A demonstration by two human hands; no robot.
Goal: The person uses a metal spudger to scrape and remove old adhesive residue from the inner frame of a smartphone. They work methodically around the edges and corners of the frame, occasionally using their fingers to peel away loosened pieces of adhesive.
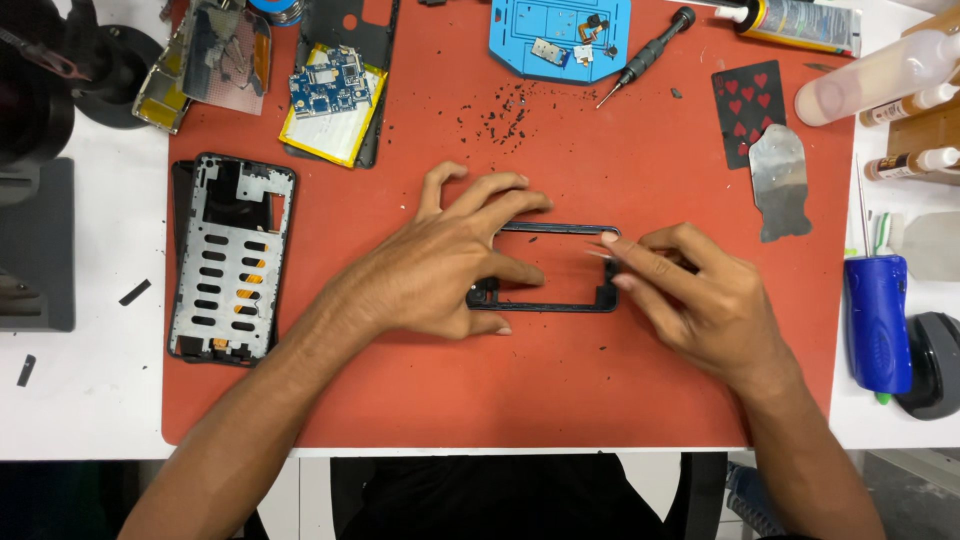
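Note:
A thin black phone frame (560,305) lies flat in the middle of the red work mat (520,400). My left hand (440,265) presses down on the frame's left part, fingers spread over its top edge and thumb on its lower edge. My right hand (700,295) sits at the frame's right end, its thumb and forefinger pinched on a thin pointed tool, likely tweezers (600,251), whose tip points at the frame's right upper corner.
A silver phone chassis (222,260) lies at the mat's left. A blue circuit board (328,88) on a yellow battery and a blue parts tray (560,38) sit at the back. A screwdriver (645,52), a playing card (745,105), a metal pry sheet (780,180), glue bottles (900,70) and a blue tool (877,320) are at the right.

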